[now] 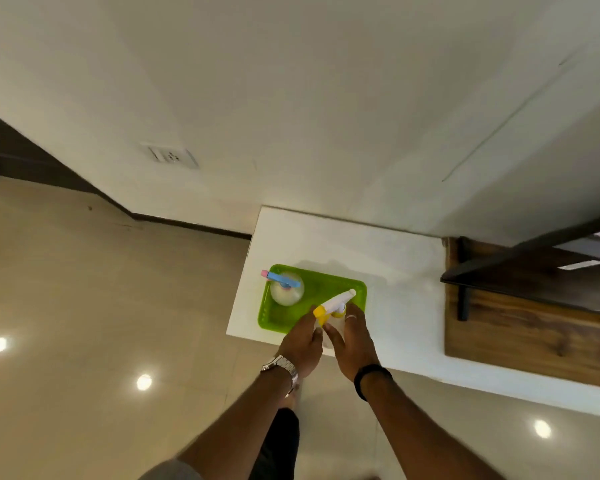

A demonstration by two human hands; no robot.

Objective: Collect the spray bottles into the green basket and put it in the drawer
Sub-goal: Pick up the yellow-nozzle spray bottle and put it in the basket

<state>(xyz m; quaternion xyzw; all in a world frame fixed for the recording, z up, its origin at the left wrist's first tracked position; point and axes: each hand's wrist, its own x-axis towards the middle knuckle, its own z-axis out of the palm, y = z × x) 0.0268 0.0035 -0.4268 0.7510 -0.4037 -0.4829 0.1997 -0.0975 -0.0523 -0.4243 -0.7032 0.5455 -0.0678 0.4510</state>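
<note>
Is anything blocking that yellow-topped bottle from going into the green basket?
Nothing visible does. Both hands, left and right, hold the yellow bottle at the basket's near right end, where the floor looks bare. The blue bottle stands at the far left end, apart from it.

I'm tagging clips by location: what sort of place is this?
Probably a room in a home: polished tile floor, wall socket, white counter beside wooden shelving.
</note>
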